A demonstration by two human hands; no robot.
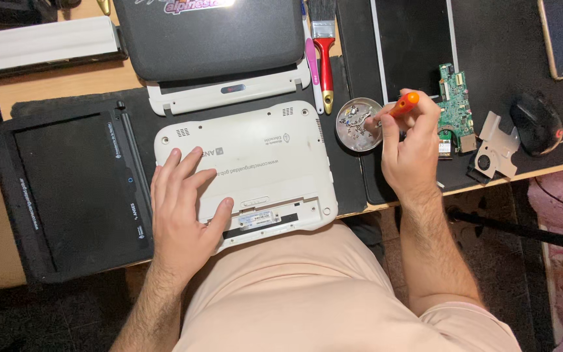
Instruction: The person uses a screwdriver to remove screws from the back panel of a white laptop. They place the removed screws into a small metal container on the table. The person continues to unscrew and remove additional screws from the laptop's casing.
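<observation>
Head view: left hand (180, 208) flat, fingers spread, on smooth white plastic laptop (255, 163); right hand (412, 150), grip closed around orange-handled screwdriver (403, 103).

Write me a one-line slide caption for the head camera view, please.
Left hand flat on an upturned white laptop; right hand holds an orange-handled screwdriver over a small metal dish of screws.

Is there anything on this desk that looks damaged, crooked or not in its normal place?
Yes. A bare green circuit board and a loose metal bracket lie on the mat by the right hand, outside any casing. The white laptop under the left hand lies upside down.
</observation>
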